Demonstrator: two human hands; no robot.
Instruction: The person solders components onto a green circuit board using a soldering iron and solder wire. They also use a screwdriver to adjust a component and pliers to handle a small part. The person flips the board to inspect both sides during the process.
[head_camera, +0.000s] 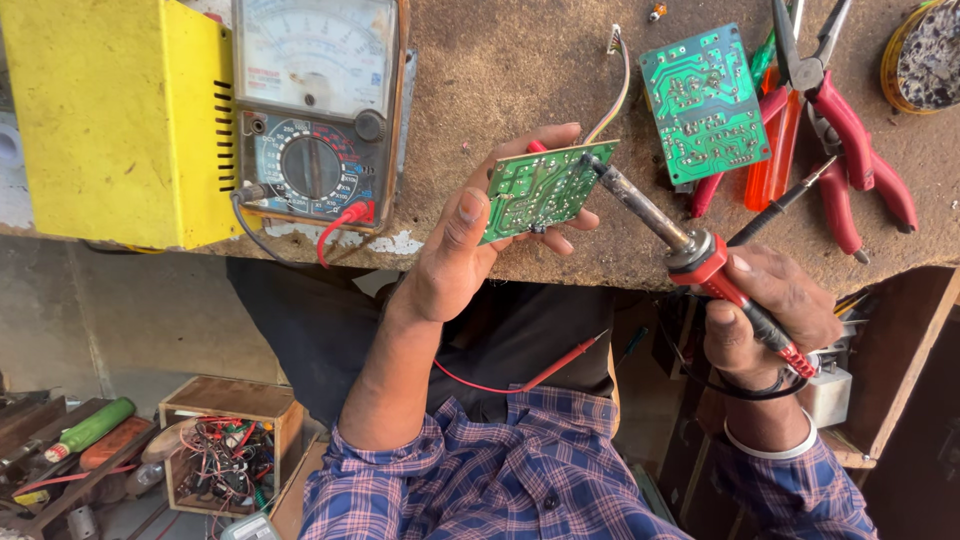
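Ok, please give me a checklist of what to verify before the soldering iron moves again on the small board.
1. Left hand grips the small green circuit board firmly: ok.
2. Right hand holds the soldering iron by its red handle, away from the metal: ok.
3. Iron tip rests at the board's upper right edge: ok.
4. Tip hot enough: cannot tell.
5. Left fingers clear of the tip: ok.
6. Solder wire in hand: not ok, none visible.

The person wears a blue plaid shirt (520, 470) with sleeves rolled to the elbows, dark trousers (330, 330), and a wristband (770, 445).
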